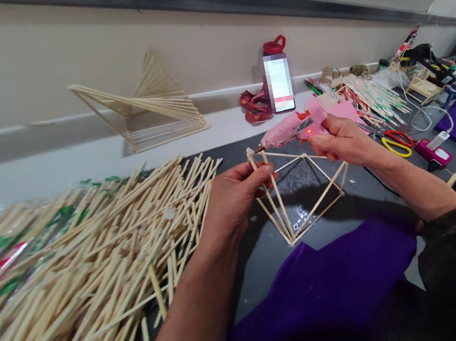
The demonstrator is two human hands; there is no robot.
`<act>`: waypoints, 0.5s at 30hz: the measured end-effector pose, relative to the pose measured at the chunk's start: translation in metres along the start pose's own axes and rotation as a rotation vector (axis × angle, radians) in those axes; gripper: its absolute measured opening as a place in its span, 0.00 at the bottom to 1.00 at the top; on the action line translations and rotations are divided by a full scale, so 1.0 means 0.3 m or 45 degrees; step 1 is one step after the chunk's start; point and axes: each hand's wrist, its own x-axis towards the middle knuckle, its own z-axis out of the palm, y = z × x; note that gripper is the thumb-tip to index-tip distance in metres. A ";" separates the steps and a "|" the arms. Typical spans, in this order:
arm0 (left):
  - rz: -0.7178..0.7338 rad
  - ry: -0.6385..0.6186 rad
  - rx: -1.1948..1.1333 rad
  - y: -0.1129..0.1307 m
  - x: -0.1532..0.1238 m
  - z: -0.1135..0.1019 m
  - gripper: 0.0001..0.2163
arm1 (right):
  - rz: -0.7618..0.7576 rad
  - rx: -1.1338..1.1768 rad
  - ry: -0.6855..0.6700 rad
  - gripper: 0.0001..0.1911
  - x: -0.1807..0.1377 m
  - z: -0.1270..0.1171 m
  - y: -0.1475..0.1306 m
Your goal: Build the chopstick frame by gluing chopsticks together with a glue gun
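My left hand (243, 191) pinches wooden sticks at the upper left corner of a small stick frame (317, 207). The frame is built of thin wooden sticks joined at the corners with whitish glue, and it stands on the dark tabletop. In my right hand (348, 137) is a pink hot glue gun (291, 129) with a small red light lit on its side. Its metal tip points left and sits at the top of the sticks by my left fingers. Whether the tip touches the wood I cannot tell.
Loose wooden sticks (96, 276) pile up at left. A finished-looking stick model (159, 106) leans by the wall, near a phone (280, 88) and a red-capped bottle (274, 46). To the right lie scissors (397, 143), a pink power adapter (433, 153) and cables. Purple cloth (320, 295) covers the near edge.
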 end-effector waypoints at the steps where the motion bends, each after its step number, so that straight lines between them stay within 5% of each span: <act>1: -0.005 0.005 -0.001 0.002 -0.001 0.001 0.10 | 0.001 -0.006 -0.003 0.14 -0.001 -0.001 -0.001; 15: -0.012 0.027 -0.024 0.024 -0.013 0.015 0.09 | -0.029 -0.003 -0.005 0.12 -0.007 0.011 -0.002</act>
